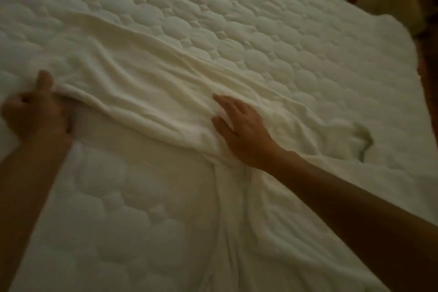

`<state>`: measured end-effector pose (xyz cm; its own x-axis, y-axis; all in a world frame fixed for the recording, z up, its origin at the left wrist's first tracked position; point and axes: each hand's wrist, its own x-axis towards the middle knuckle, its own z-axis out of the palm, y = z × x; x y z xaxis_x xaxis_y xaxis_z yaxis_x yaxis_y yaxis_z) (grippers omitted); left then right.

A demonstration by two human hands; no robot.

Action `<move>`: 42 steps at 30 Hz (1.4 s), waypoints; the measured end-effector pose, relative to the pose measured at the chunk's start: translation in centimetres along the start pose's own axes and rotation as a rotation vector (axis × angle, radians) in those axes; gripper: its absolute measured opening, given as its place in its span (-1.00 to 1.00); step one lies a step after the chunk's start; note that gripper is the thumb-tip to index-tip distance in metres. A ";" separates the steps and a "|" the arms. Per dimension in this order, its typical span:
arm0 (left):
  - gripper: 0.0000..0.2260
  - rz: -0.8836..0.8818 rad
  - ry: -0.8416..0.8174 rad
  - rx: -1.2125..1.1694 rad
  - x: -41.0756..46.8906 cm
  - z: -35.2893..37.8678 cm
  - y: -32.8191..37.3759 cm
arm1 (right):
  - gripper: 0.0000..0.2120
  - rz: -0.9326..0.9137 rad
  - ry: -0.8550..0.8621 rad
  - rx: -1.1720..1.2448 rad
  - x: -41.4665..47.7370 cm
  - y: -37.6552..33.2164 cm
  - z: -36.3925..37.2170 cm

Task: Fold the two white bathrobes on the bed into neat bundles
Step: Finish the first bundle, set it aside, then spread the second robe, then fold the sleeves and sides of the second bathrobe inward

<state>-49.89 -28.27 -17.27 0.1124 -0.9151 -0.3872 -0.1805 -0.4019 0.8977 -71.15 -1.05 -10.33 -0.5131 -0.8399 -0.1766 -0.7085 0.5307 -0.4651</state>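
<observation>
Your left hand (35, 111) clamps the bathrobe (147, 92) edge; right hand (239, 130) presses flat, fingers apart, mid-cloth. Risk: pulling left unevenly drags folds from under your right palm.

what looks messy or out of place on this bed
The bathrobe lies creased and rumpled across the mattress, with a bunched lump beyond the right hand, which presses its middle. The left hand grips its edge. Nothing looks damaged or spilled.
</observation>
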 end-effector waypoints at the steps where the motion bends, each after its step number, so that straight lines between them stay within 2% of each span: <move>1: -0.29 0.094 -0.003 0.147 -2.5 -0.2 0.0 | -0.56 0.047 -0.011 0.015 -2.5 2.4 -1.4; 3: -0.32 0.277 -0.103 0.416 -9.7 -0.3 0.4 | -0.62 0.097 -0.053 -0.014 -6.6 6.1 -3.4; 5: -0.45 0.400 -0.394 0.513 -18.2 0.4 0.1 | -0.59 0.132 -0.131 -0.069 -9.3 8.3 -4.7; 7: -0.59 0.394 -0.668 0.611 -25.0 1.4 -0.9 | -0.54 0.189 -0.194 -0.065 -10.5 9.3 -5.5; 9: -0.65 0.357 -0.843 0.735 -29.5 3.2 -2.2 | -0.60 0.214 -0.190 -0.036 -11.1 9.9 -6.0; 11: -0.50 0.384 -0.902 0.859 -31.9 5.2 -3.1 | -0.70 0.177 -0.096 0.032 -11.0 9.8 -6.4; 13: -0.32 0.401 -0.817 0.982 -32.3 6.9 -3.6 | -0.76 0.148 0.014 0.116 -10.3 9.1 -7.1; 14: -0.29 0.342 -0.788 0.960 -32.4 7.4 -3.4 | -0.79 0.142 0.065 0.160 -10.0 8.9 -7.7; 18: -0.54 -0.080 -0.888 0.424 -31.1 9.1 -1.4 | -0.85 0.157 0.203 0.218 -7.9 8.2 -10.4; 19: -0.62 -0.095 -0.914 0.380 -30.7 9.3 -0.7 | -0.82 0.159 0.222 0.203 -7.3 8.0 -10.9; 20: -0.69 -0.033 -0.918 0.380 -30.1 9.4 -0.2 | -0.79 0.157 0.241 0.186 -6.6 7.6 -11.2; 23: -0.75 0.348 -0.792 0.482 -27.3 9.3 2.5 | -0.74 0.155 0.290 0.160 -3.7 5.7 -11.4; 26: -0.71 0.534 -0.666 0.504 -22.2 8.3 6.0 | -0.69 0.125 0.338 0.123 0.8 2.3 -10.9; 33: -0.64 0.620 -0.506 0.550 -8.8 4.7 10.2 | -0.67 0.014 0.338 0.093 12.6 -7.3 -6.5; 42: -0.63 0.654 -0.293 0.645 4.6 2.3 10.4 | -0.63 -0.114 0.296 0.076 24.2 -14.8 0.6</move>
<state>-53.47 -36.68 -10.21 -0.4339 -0.9004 0.0326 -0.6331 0.3305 0.6999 -72.80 -29.33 -8.30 -0.5590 -0.8180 0.1356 -0.7371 0.4154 -0.5330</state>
